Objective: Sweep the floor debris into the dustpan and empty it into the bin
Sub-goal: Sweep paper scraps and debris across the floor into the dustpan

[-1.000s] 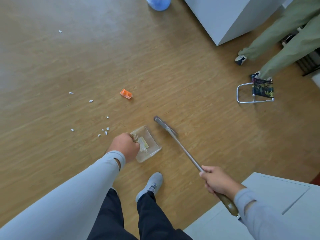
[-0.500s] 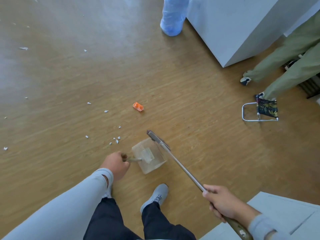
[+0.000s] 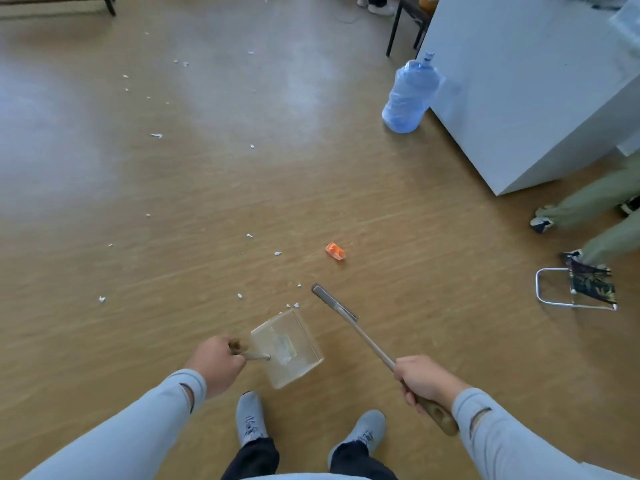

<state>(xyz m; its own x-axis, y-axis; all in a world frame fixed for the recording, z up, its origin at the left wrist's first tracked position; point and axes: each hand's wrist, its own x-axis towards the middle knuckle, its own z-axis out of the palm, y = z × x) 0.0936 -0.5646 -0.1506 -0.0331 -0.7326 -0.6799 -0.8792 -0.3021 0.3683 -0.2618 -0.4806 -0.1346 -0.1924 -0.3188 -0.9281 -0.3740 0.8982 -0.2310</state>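
- Gripping the short handle of the dustpan (image 3: 294, 355), the left hand (image 3: 216, 365) has its fingers curled round the stub; the clear pan sits low over the floor (image 3: 173, 202), its open mouth turned up and away from the person, and whether it touches the boards cannot be told.
- The right hand (image 3: 424, 379) is closed round the broom (image 3: 360, 332) where the metal shaft meets the wooden grip, whose end sticks out behind the wrist.
- The broom's narrow head lies just right of the dustpan's far corner, apart from it, slanting up-left.
- Small white scraps (image 3: 292, 305) lie at the dustpan's front edge; others are scattered across the floor to the left and farther off.
- An orange piece (image 3: 335, 251) lies beyond the broom head, near but not touching it.
- Something pale lies inside the dustpan; what it is cannot be made out.
- Two grey shoes (image 3: 250, 419) stand below the dustpan.
- A blue water bottle (image 3: 408, 95) stands against a white cabinet (image 3: 526, 81) at upper right.
- A folding stool (image 3: 581, 289) lies at the right edge, by another person's legs (image 3: 588, 202) in green trousers.
- No bin can be picked out.
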